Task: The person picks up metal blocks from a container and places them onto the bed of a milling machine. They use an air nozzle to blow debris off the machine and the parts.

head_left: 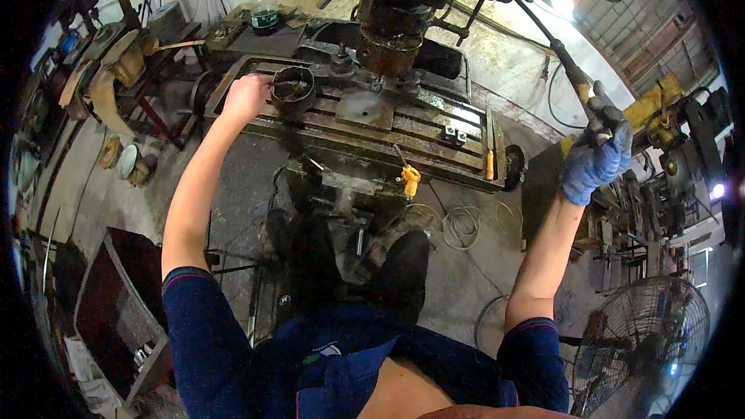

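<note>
Left side: bare left hand [244,97] reaches forward and rests against the outer left wall of a dark metal ring [292,85], a short open cylinder standing upright on the slotted worktop [434,128] of the milling machine. Fingers curl round the ring's near-left edge; whether they pinch the wall or only steady it cannot be told. The ring lies directly right of this hand, touching it, axis vertical, open mouth up. Just right of the ring and farther back hangs the machine's spindle head [388,46], not over the ring but beside it. A flat plate [365,109] lies on the worktop below the spindle. Right side: gloved right hand [596,151], blue knit glove, closed round the lower end of a long feed lever [555,46] whose axis slopes up-left toward the machine head. The left hand is much nearer the ring; the right is well apart from it.
</note>
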{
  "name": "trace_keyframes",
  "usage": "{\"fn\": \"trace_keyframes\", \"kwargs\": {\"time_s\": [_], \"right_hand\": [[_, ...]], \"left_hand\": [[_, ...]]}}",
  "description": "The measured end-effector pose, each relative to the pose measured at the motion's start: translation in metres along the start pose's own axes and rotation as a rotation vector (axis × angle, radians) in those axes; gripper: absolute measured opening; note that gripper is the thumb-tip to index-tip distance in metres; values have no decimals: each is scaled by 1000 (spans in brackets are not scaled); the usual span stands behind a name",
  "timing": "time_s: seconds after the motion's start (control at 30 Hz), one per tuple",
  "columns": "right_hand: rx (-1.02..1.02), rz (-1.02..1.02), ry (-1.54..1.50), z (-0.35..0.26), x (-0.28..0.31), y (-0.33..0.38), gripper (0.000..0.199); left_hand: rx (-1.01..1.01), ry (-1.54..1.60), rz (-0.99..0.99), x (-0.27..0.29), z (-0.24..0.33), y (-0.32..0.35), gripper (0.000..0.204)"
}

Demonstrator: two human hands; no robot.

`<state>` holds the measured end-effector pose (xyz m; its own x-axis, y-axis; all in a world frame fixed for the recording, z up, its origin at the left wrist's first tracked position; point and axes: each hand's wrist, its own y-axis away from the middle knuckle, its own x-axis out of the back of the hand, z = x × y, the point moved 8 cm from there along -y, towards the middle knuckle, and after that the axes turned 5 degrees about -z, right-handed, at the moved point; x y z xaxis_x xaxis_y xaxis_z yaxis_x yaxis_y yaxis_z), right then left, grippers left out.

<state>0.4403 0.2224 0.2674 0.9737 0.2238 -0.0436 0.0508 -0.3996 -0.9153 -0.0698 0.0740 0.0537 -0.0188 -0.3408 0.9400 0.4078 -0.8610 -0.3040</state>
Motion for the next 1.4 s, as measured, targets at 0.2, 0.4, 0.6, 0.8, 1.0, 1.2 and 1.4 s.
{"fn": "trace_keyframes", "kwargs": {"time_s": [0.2, 0.4, 0.6, 0.8, 1.0, 1.2, 1.4], "right_hand": [[10, 24, -85, 2, 0, -4, 34], [35, 9, -75, 5, 5, -5, 32], [-17, 69, -22, -5, -6, -1, 30], [-14, 35, 178, -6, -1, 12, 11], [37, 72, 370, -13, 2, 17, 15], [-27, 81, 193, -3, -3, 25, 17], [-41, -9, 63, 21, 14, 37, 13]], "left_hand": [[-1, 67, 45, 21, -13, 57, 25], [193, 774, 139, 19, -18, 70, 23], [256, 1225, -1, -60, 50, 19, 25], [286, 1079, 194, -120, 73, -43, 26], [354, 1044, 102, -132, 107, -47, 26], [278, 1040, 112, -144, 100, -48, 26], [292, 1234, -6, -118, 109, -28, 26]]}}
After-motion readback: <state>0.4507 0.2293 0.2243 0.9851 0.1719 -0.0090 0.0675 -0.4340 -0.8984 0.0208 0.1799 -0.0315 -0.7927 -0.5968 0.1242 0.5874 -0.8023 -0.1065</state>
